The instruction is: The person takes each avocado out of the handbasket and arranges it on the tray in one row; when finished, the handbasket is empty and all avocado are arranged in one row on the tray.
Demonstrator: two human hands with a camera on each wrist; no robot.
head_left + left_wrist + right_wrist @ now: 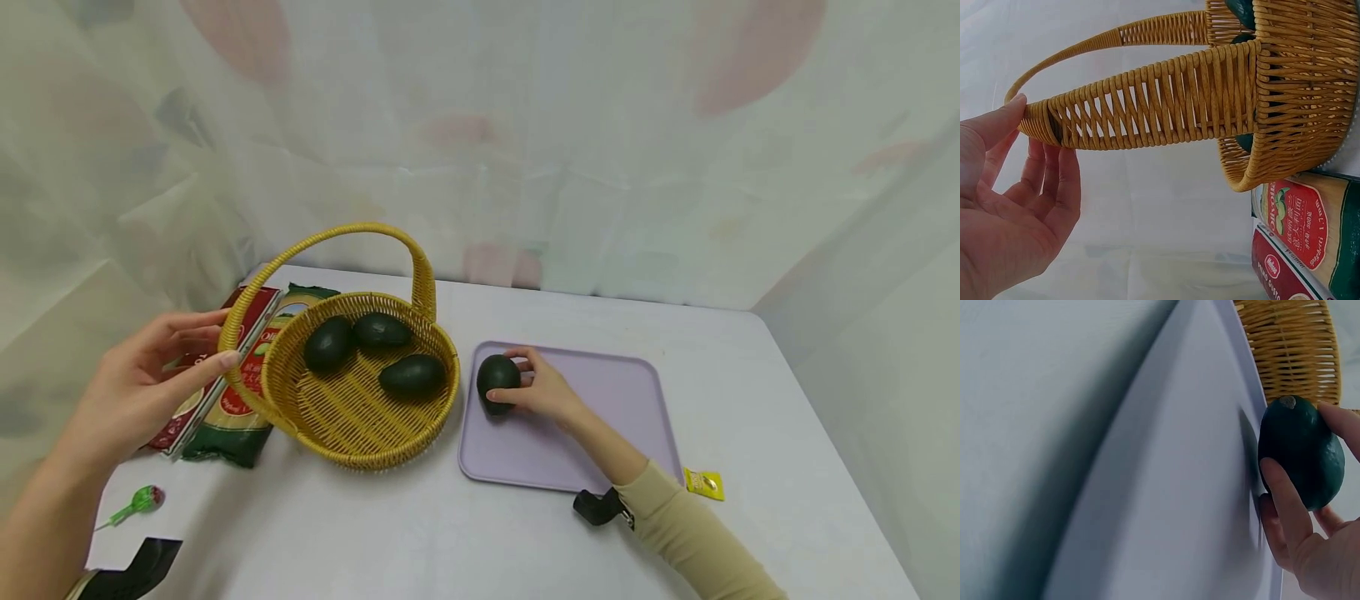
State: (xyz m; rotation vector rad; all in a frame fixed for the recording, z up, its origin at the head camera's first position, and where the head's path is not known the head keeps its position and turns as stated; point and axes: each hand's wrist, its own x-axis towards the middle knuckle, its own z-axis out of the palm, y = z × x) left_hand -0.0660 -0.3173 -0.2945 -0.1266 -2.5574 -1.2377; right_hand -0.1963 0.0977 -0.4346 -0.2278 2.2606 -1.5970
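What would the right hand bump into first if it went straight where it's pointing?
Probably the yellow basket, beyond the avocado in the right hand. The tray's edge lies between, so it might brush that first; height is hard to judge.

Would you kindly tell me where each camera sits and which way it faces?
Head: worn on the head, facing forward and down at basket and tray; left grip, right grip and forearms show.
Left wrist: worn there, facing the basket's handle; left grip shows.
Right wrist: worn there, facing the held avocado; right grip shows.
Head and right wrist both show that avocado.
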